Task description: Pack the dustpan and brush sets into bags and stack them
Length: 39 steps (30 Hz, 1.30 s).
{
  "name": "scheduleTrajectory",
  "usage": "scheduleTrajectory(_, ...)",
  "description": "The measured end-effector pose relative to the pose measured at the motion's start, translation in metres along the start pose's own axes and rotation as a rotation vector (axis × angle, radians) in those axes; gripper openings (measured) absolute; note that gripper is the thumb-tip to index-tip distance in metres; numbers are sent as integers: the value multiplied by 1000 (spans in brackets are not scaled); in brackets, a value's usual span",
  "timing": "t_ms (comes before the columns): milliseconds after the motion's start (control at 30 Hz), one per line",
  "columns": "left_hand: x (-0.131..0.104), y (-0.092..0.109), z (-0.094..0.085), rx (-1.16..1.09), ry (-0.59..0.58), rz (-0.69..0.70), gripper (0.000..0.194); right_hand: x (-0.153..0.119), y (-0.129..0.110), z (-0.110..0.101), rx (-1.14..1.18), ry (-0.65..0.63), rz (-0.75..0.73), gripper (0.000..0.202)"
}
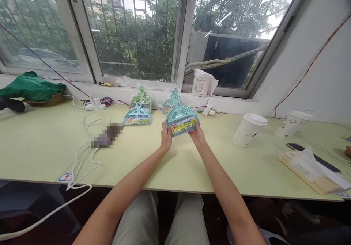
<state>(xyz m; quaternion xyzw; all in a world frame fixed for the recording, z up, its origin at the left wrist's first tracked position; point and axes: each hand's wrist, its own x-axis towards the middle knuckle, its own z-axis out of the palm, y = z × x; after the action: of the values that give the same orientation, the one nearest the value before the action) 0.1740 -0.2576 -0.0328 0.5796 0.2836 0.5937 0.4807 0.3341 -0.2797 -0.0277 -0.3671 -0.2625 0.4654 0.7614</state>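
Observation:
Both hands grip a teal dustpan and brush set [181, 114] in clear wrapping, with a printed label across its front. My left hand [166, 137] closes on its lower left edge, and my right hand [197, 133] on its lower right edge. The set tilts, its handle pointing away from me. Just behind it, more wrapped sets are partly hidden. To the left, a smaller-looking teal dustpan set [138, 114] leans in front of a green dustpan set [145, 98] near the wall.
White cables [91, 157] and a blurred patch [107, 135] lie at left. Paper cups [249, 130], a phone [315, 156] and a tissue pack [309, 170] are at right. A screwdriver [105, 84] and a white packet [202, 83] rest on the windowsill; a green bag [30, 87] sits far left.

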Motion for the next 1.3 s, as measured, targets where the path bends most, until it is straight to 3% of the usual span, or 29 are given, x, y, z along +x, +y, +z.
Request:
scheduleTrajectory(67, 2, 2, -3, 14, 52, 27, 49, -4, 2, 4, -22, -125, -31, 39)
scheduleTrajectory(133, 4, 4, -7, 42, 80, 35, 52, -7, 9, 7, -37, -158, -43, 41)
scheduleTrajectory(300, 8, 6, -10, 134, -57, 19, 66, -6, 16, 6, 15, 38, -130, 31)
scheduleTrajectory(367, 8, 8, -8, 155, -107, 33, 64, -4, 10, 4, 20, 45, -143, 28)
scheduleTrajectory(567, 10, 15, -9, 155, 20, 57, 58, -17, -3, 12, 1, -251, -65, 34)
scheduleTrajectory(633, 11, 13, -10, 170, 19, 44, 60, -21, 1, 16, -18, -290, -66, 40)
scheduleTrajectory(867, 8, 11, -6, 42, -110, -4, 75, -19, 13, 18, -26, -4, -131, 38)
scheduleTrajectory(967, 7, 18, -4, -132, -280, -151, 72, -18, 5, 15, -45, 53, -167, 41)
scheduleTrajectory(1100, 8, 24, -6, -192, -438, -338, 61, -17, -6, 12, -88, 59, -180, 47)
scheduleTrajectory(1300, 10, 26, -9, -191, -442, -288, 51, -9, -15, 5, -193, 3, -91, 45)
